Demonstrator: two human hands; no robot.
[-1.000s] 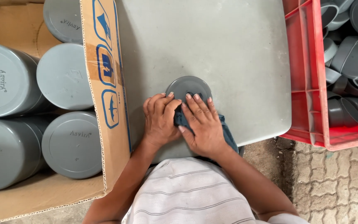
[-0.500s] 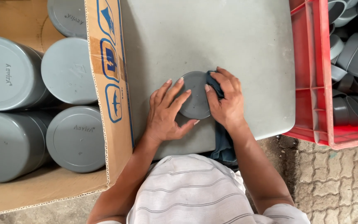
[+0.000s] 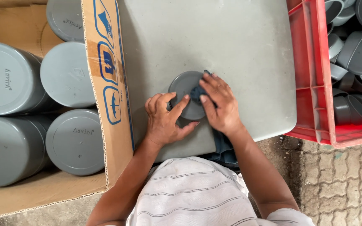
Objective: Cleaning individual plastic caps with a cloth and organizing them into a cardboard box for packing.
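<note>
Cardboard box on the left, packed with big grey caps lying flat-face up. Grey tabletop in the middle, bare but for the work near its front edge. Red plastic crate on the right, full of grey pipe fittings. Round grey cap resting on the tabletop. Left hand grasping the cap's near rim, thumb laid across its face. Right hand pressing a dark blue cloth onto the cap, the cloth's tail hanging off the tabletop edge.
</note>
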